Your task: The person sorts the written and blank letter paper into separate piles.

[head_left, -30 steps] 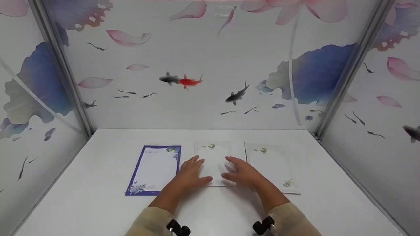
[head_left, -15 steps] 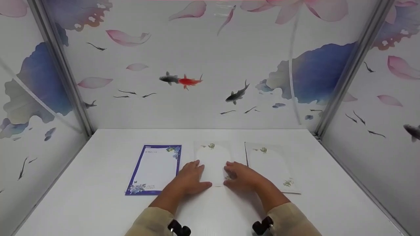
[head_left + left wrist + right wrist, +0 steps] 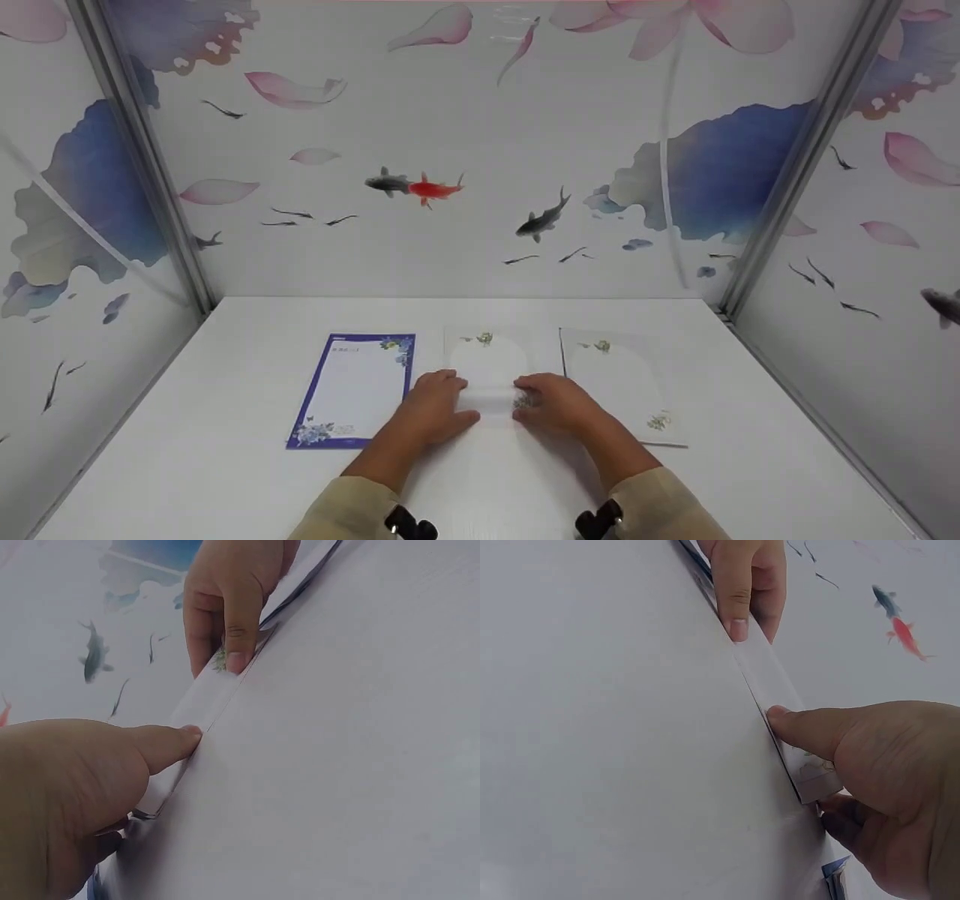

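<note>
A white sheet or pad of stationery paper with small green floral prints lies in the middle of the table, its near part lifted and curved. My left hand grips its left side, the thumb along the near edge. On the opposite side my right hand holds it the same way, partly covering a printed flower. In the left wrist view, the left hand has its thumb on the paper's edge. The right wrist view has the right hand with its thumb pressed on the paper; most fingers are hidden.
A purple-bordered sheet with blue flowers lies left of the hands. Another white floral pad lies to the right. The white table is enclosed by printed panels behind and at both sides.
Both hands have lowered onto the middle paper and taken hold of its sides. Its near part now curves up; it lay flat before. The purple-bordered sheet and right pad have not moved.
</note>
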Tool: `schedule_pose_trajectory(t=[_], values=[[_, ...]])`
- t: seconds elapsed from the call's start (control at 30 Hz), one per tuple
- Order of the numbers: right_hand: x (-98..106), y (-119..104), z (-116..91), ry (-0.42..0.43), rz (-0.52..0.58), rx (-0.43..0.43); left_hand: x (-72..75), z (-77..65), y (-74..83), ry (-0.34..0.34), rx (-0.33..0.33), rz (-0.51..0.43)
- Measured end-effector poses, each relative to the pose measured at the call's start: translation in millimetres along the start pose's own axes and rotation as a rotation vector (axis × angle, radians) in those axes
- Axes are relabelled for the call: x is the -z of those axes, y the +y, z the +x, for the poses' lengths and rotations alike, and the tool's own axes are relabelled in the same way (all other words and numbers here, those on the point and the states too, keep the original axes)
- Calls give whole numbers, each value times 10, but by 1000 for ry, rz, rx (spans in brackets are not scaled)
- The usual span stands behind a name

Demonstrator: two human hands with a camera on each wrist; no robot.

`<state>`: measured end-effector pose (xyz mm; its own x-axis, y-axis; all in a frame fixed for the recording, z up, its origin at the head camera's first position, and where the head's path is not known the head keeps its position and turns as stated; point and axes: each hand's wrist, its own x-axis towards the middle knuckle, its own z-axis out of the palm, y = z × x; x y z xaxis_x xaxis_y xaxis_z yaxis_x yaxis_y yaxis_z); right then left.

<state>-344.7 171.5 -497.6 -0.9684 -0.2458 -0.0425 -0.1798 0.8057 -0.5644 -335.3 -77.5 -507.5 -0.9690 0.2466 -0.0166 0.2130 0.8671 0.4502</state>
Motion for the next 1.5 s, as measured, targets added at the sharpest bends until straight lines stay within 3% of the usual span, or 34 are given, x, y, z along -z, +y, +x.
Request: schedule_pose_trajectory(t=[0.27,0.67,0.93,1.17,1.3,1.5], values=[[15,28,37,96,54,2,34,0,17,109,22,-106],[-13,18,34,195,122,-59,5,23,5,185,44,-212],[-4,-20,16,216,269,-170,36,31,39,200,115,-276],[3,-14,38,237,429,-271,43,63,53,263,258,-412],[10,-7,46,244,447,-279,51,46,54,277,307,-511],[17,-7,27,266,445,-280,46,33,61,264,330,-546]])
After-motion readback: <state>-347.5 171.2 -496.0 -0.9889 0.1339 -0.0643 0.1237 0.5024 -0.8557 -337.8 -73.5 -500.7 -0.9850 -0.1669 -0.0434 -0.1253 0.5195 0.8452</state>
